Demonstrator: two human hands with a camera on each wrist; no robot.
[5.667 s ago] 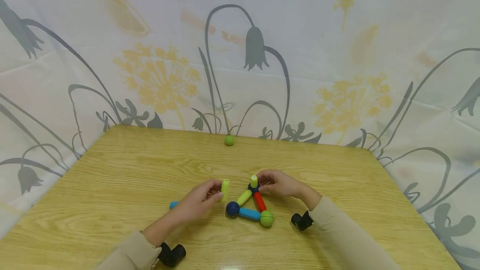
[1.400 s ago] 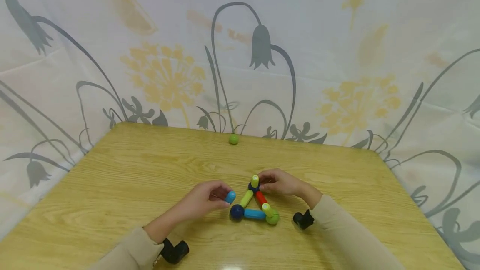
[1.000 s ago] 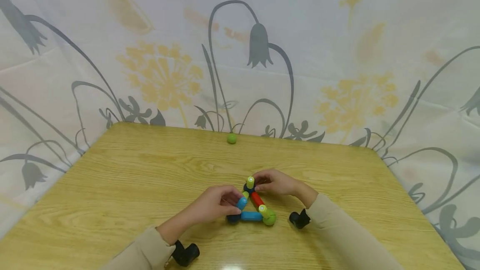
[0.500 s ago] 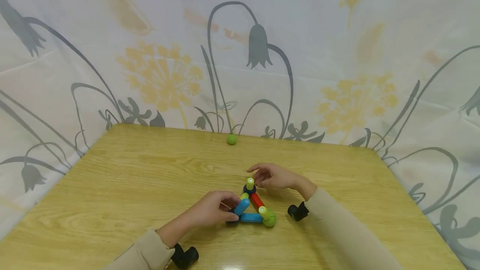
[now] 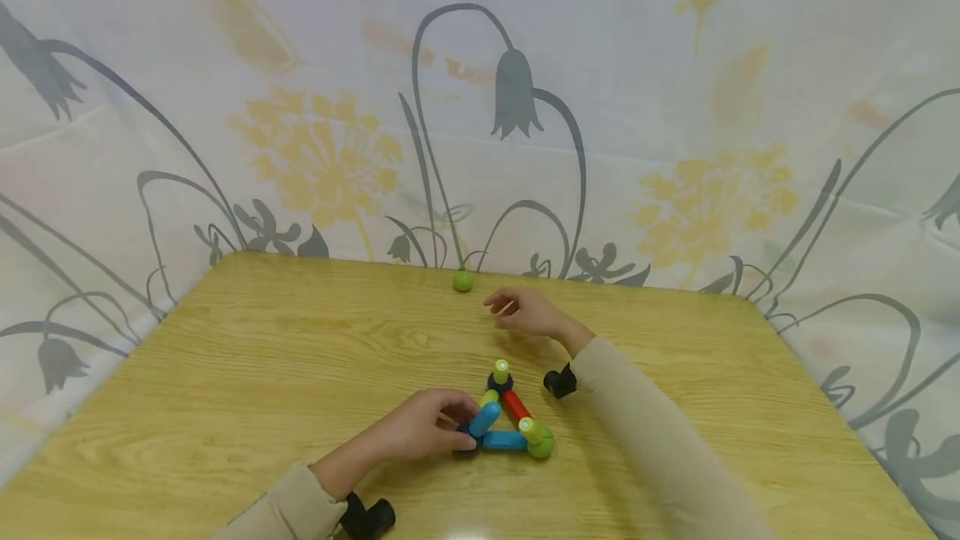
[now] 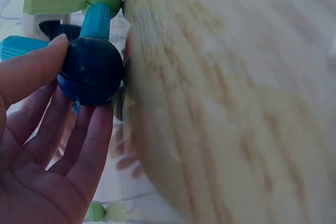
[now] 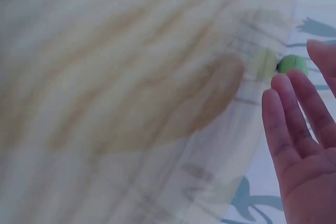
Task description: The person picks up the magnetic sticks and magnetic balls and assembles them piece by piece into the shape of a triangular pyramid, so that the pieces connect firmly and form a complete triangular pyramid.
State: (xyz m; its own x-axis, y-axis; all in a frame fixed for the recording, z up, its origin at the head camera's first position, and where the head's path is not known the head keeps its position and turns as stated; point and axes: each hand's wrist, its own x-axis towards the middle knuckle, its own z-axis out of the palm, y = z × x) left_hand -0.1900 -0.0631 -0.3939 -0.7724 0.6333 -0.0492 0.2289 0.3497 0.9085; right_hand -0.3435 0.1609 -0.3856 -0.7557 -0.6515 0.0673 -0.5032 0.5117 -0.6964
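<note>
Left hand (image 5: 420,432): we see it low in the head view, left of centre, fingers curled round the dark ball (image 6: 90,70); the left wrist view shows thumb and fingers clamped on that ball.
Dark ball: the left corner of the triangle (image 5: 504,419), on the table (image 5: 247,357) at lower centre of the frame.
Blue rod (image 5: 483,418): we find it leaning up from the dark ball, just beside the left fingertips.
Triangle: flat rods, one blue (image 5: 504,440), one red (image 5: 515,403), meeting at a green ball (image 5: 542,445) at the right corner; short yellow-green rods stand at the far and right corners.
Right hand (image 5: 520,312): above centre of the head view, over the table, fingers apart and loose, holding nothing.
Loose ball (image 5: 462,280): green, at the table's far edge, just left of the right hand; we see it near the fingertips (image 7: 283,85) in the right wrist view.
Backdrop (image 5: 675,107): flowered cloth behind the table.
</note>
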